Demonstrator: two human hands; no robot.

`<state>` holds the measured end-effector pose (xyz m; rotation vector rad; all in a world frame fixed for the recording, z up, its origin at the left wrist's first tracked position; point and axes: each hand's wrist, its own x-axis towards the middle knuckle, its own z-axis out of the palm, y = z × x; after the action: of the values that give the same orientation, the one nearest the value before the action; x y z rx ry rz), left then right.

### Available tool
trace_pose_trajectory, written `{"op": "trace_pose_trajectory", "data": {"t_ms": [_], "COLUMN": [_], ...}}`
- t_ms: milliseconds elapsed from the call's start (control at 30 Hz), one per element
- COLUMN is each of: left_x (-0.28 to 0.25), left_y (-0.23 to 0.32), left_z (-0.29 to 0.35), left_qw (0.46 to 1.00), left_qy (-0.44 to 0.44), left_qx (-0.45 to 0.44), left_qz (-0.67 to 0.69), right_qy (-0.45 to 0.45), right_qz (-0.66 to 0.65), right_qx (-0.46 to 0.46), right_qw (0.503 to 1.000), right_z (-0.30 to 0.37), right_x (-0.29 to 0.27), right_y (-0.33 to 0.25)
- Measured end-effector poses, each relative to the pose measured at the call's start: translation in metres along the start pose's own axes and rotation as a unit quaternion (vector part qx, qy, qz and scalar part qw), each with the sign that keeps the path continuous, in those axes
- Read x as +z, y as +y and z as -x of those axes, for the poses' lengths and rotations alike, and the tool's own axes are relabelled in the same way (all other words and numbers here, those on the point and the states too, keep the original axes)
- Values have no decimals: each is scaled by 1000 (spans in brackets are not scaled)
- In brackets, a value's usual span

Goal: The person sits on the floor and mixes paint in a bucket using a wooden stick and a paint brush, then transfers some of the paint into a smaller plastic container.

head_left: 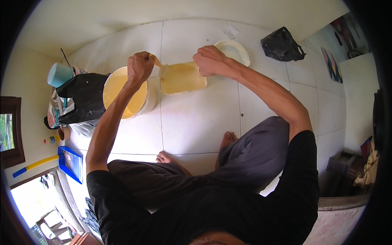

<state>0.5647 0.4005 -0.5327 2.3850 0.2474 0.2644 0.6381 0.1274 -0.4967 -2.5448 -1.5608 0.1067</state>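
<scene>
My left hand (141, 68) is closed around a paint-smeared paintbrush (158, 62), whose far end reaches the left edge of a rectangular tray (183, 92). Pale yellow paint coats the tray. At the tray's right edge, my right hand (211, 61) is closed on its rim; the fingertips are hidden behind the hand. Below my left wrist stands a white bucket (151, 100) with yellow paint inside. A round white lid (244, 52) lies on the floor just beyond my right hand.
Left of the bucket are a black plastic bag (87, 96) and a light blue pail (59, 74). A blue dustpan (72, 164) and a yellow-blue handle (38, 164) lie nearer. Another black bag (281, 45) sits far right. My bare feet (163, 157) rest on the white tiles.
</scene>
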Motion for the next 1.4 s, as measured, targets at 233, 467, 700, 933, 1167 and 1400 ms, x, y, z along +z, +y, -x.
{"op": "trace_pose_trajectory", "data": {"t_ms": [233, 467, 700, 933, 1167, 1400], "left_x": [1, -6, 0, -1, 3, 5], "left_y": [-3, 13, -1, 10, 11, 4], "left_z": [6, 4, 1, 5, 5, 2], "left_qw": [999, 1000, 999, 1000, 1000, 999], "left_qy": [22, -7, 22, 6, -7, 4], "left_qx": [25, -19, 44, 10, 17, 27], "left_qz": [19, 7, -3, -2, -15, -17], "right_qy": [10, -87, 17, -122, -9, -73], "right_qz": [-56, 38, -55, -35, -33, -19], "right_qx": [42, 33, 40, 51, 34, 45], "right_qw": [997, 995, 998, 991, 999, 996], "right_z": [-15, -3, -5, -3, -2, -4], "right_x": [19, -7, 23, -12, 12, 4], "right_y": [-6, -7, -3, -21, -11, -14]}}
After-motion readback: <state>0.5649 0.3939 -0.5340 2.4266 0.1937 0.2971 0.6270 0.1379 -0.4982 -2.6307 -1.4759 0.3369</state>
